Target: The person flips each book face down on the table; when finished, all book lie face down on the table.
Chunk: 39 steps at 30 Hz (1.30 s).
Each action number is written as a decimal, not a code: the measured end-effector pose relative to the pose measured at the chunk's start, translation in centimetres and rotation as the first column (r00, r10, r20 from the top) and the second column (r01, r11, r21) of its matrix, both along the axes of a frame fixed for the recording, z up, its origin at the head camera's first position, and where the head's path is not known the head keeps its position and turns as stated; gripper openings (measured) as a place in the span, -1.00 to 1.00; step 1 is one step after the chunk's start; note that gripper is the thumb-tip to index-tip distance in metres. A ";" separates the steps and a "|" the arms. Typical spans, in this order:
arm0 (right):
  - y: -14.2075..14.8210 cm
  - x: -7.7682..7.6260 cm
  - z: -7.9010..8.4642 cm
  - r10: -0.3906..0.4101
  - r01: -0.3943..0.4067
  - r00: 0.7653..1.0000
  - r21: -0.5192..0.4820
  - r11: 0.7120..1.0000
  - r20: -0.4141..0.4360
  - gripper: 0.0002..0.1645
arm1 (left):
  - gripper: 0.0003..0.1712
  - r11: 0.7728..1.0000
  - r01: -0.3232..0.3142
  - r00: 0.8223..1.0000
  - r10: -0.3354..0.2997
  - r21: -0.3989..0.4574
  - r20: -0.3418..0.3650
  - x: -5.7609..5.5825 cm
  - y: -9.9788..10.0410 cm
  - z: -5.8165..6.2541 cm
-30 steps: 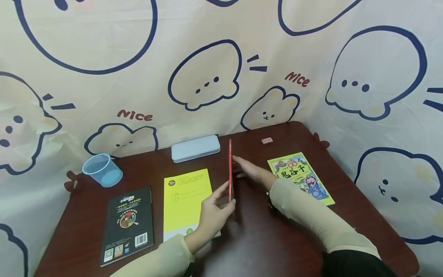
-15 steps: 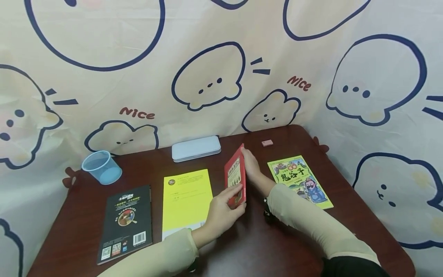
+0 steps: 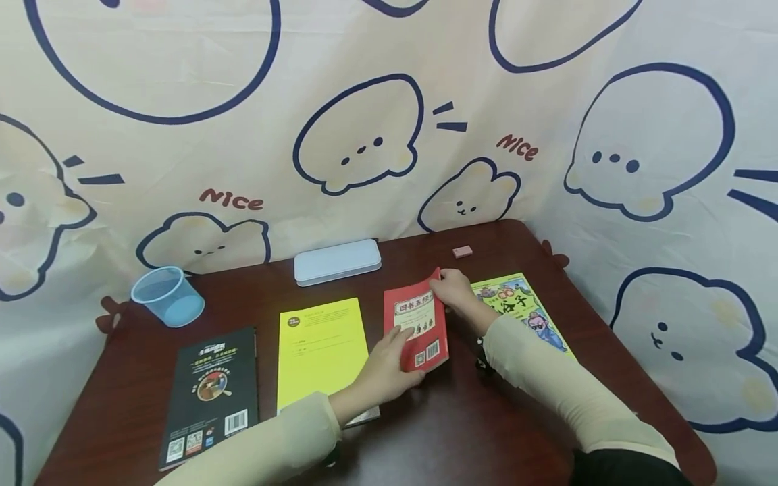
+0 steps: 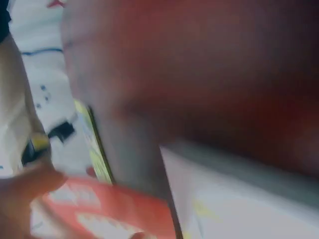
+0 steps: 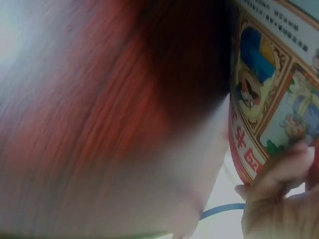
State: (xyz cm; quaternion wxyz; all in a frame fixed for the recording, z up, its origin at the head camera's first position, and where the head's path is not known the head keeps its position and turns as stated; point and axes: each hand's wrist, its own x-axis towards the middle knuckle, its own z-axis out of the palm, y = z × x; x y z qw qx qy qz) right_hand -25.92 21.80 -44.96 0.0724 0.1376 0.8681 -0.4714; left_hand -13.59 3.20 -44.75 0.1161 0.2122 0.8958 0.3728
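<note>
**Red book (image 3: pixel 419 318) tilted in a two-handed hold**

The red book is raised at a slant near the middle of the dark wooden table (image 3: pixel 456 422), its barcode side facing the head camera; whether its lower edge touches the wood I cannot tell. The opposite face (seen in the right wrist view) carries coloured picture panels.

The left hand (image 3: pixel 385 368) grips the book at its lower left, fingertips lying on the red cover and thumb at the bottom edge, with little more than the book between them. The right hand (image 3: pixel 460 293) pinches the upper right corner, thumb and fingers closed down to the book's thickness. The left wrist view is badly blurred, so finer finger detail there is lost.

Just left of the red book lies a yellow book (image 3: pixel 322 347), partly covered by the left arm; beyond it, a dark book (image 3: pixel 213 398) lies flat. To the right, a yellow-green comic book (image 3: pixel 525 307) is partly hidden by the right sleeve (image 3: pixel 541 378).

Farther back are a pale blue case (image 3: pixel 338 262) and a small pink block (image 3: pixel 462 252), with a light blue cup (image 3: pixel 176 300) at the far left. A cartoon-printed cloth (image 3: pixel 352 40) hangs behind.
</note>
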 end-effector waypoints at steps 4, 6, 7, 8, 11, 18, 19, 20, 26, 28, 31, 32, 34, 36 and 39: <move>0.5 -0.4 -0.5 0.076 -0.078 0.996 0.050 0.996 0.038 -0.64 | -0.15 0.954 0.098 0.995 -0.103 -0.285 -0.002 -0.3 -1.7 -0.2; 0.7 -0.5 -0.8 0.130 -0.135 0.990 0.132 0.982 0.048 -0.64 | -0.16 0.919 0.153 0.987 -0.164 -0.362 0.001 -0.3 -2.2 -0.4; 0.7 -0.5 -0.9 0.155 -0.163 0.986 0.178 0.970 0.057 -0.65 | -0.17 0.906 0.173 0.982 -0.188 -0.387 0.000 -0.3 -2.4 -0.4; 0.8 -0.6 -1.1 0.181 -0.192 0.981 0.232 0.954 0.069 -0.65 | -0.18 0.896 0.187 0.978 -0.207 -0.404 -0.006 -0.2 -2.6 -0.5; 1.0 -0.7 -1.3 0.211 -0.240 0.970 0.363 0.900 0.119 -0.66 | -0.23 0.871 0.204 0.964 -0.258 -0.448 -0.062 -0.2 -2.7 -0.7; 0.8 -0.9 -1.4 0.212 -0.289 0.954 0.461 0.839 0.212 -0.50 | -0.32 0.847 0.191 0.931 -0.317 -0.496 -0.183 -0.4 -3.1 -1.1; 0.7 -0.9 -1.5 0.206 -0.287 0.955 0.478 0.830 0.215 -0.45 | -0.32 0.843 0.196 0.927 -0.326 -0.501 -0.187 -0.4 -3.1 -1.1; 0.7 -0.9 -1.6 0.197 -0.281 0.956 0.493 0.823 0.216 -0.39 | -0.32 0.837 0.202 0.923 -0.337 -0.509 -0.188 -0.4 -3.2 -1.2; 0.5 -0.6 -1.7 0.201 -0.244 0.970 0.593 0.767 0.138 -0.16 | -0.30 0.796 0.231 0.890 -0.405 -0.560 -0.209 -0.6 -3.3 -1.4; 0.6 -0.6 -1.5 0.227 -0.241 0.968 0.617 0.749 0.102 -0.23 | -0.30 0.790 0.233 0.881 -0.418 -0.567 -0.220 -0.6 -3.4 -1.4; 1.7 -0.4 -0.9 0.251 -0.241 0.965 0.635 0.734 0.077 -0.35 | -0.31 0.787 0.238 0.872 -0.431 -0.569 -0.232 -0.7 -3.3 -1.5; 2.5 -0.3 -0.7 0.248 -0.236 0.966 0.640 0.731 0.074 -0.39 | -0.31 0.788 0.242 0.869 -0.436 -0.567 -0.235 -0.8 -3.1 -1.5; 4.3 -0.1 -0.3 0.236 -0.229 0.969 0.652 0.723 0.079 -0.43 | -0.32 0.792 0.240 0.868 -0.434 -0.562 -0.242 -1.0 -2.8 -1.5; 6.2 -0.1 -0.1 0.229 -0.237 0.968 0.655 0.717 0.100 -0.42 | -0.37 0.797 0.226 0.872 -0.422 -0.560 -0.247 -1.2 -2.5 -1.4; 9.3 0.2 0.0 0.237 -0.274 0.960 0.673 0.686 0.149 -0.39 | -0.46 0.810 0.213 0.888 -0.393 -0.546 -0.237 -1.5 -1.7 -1.3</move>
